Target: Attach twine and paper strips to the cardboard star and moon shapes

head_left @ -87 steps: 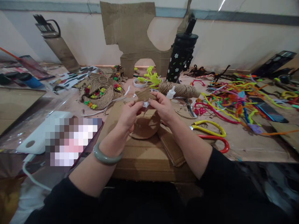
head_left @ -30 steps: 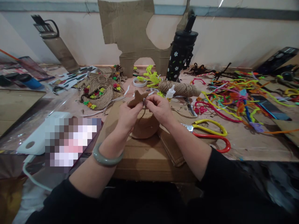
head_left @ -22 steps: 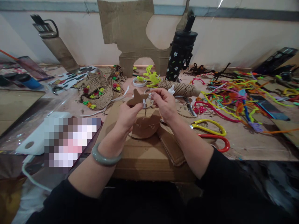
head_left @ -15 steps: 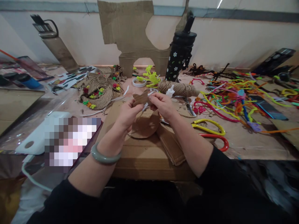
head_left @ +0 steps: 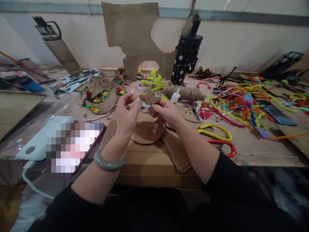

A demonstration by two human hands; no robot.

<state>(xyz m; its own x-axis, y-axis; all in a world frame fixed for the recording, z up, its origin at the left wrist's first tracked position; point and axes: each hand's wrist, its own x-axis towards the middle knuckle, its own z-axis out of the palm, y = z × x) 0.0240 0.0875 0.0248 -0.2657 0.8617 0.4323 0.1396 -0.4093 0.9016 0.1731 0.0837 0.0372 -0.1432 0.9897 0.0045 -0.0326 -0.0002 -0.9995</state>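
My right hand (head_left: 166, 112) pinches a small cut cardboard piece (head_left: 148, 98) with an uneven outline. Just left of it, my left hand (head_left: 127, 112) has its thumb and fingertips together on a small white scrap (head_left: 138, 99). Below both hands, a round cardboard disc (head_left: 147, 132) lies on a larger cardboard box (head_left: 142, 158). Folded cardboard strips (head_left: 177, 151) rest right of the disc.
Behind the hands are a twine roll (head_left: 184, 92), a white nozzle bottle (head_left: 175, 96) and a black flowered bottle (head_left: 184, 59). Scissors (head_left: 217, 132) and tangled pipe cleaners (head_left: 241, 106) lie right. Coiled twine (head_left: 103, 93) and a phone (head_left: 77, 148) are left.
My left hand has come off the cardboard piece and moved left, with a white scrap at its fingertips. My right hand still holds the piece, which now shows more fully.
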